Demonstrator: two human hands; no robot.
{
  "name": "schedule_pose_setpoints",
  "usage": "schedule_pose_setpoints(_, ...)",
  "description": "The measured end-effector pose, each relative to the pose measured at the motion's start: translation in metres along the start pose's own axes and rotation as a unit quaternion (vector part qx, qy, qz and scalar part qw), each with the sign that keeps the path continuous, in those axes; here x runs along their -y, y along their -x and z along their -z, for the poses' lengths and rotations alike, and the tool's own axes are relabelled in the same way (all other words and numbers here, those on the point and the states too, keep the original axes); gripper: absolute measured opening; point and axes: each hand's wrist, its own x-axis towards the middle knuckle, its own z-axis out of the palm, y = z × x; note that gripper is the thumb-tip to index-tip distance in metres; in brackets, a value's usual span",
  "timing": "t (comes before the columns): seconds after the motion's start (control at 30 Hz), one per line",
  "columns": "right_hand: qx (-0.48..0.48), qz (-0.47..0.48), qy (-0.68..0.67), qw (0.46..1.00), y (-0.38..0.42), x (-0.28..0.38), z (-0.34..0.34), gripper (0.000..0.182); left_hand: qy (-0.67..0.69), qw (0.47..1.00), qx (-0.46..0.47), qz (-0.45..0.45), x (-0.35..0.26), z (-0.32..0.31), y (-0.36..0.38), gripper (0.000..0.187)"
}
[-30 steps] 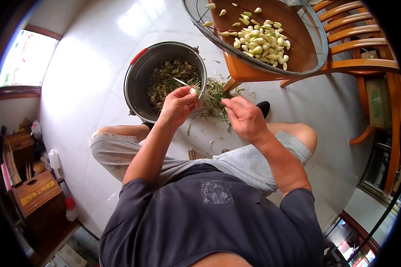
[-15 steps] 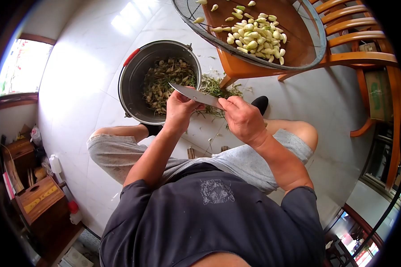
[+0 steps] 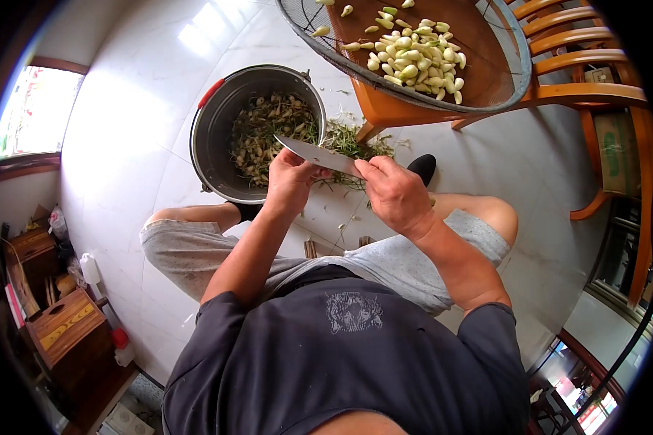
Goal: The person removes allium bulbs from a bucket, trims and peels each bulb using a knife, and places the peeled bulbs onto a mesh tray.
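My right hand (image 3: 395,192) is wrapped round the handle end of a kitchen knife (image 3: 319,155). Its broad blade points left and lies across the fingers of my left hand (image 3: 289,180). Those left fingers are curled together under the blade, and whatever they pinch is hidden behind it. Just beyond my left hand stands a metal bucket (image 3: 212,152) with a red grip on its handle. Inside are many untrimmed small bulbs (image 3: 257,134) with roots and stalks. Green and white trimmings (image 3: 350,141) lie on the floor beside the bucket, beyond the knife.
A round mesh basket (image 3: 521,65) with many cleaned pale bulbs (image 3: 413,58) rests on a wooden chair (image 3: 381,107) at the upper right. A dark shoe (image 3: 423,169) is near my right hand. Wooden boxes (image 3: 69,322) stand at the left, on a tiled floor (image 3: 145,94).
Both hands and the knife hold nearly the same pose. The whole view has shifted very slightly.
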Motion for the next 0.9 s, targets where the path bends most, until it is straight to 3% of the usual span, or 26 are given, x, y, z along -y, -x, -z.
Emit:
schedule_pose_setpoints(0.53, -0.002, 0.004, 0.001, 1.000, 0.0017, 0.0001, -0.0015, 0.025, 0.047, 0.998, -0.038, 0.019, -0.0026, -0.0029, 0.0025, 0.024)
schedule_pose_setpoints(0.9, -0.008, 0.000, -0.017, 1.000, 0.0048, -0.0010, -0.0025, 0.032, 0.091, 0.995, 0.024, 0.012, 0.0038, 0.0048, 0.0009, 0.019)
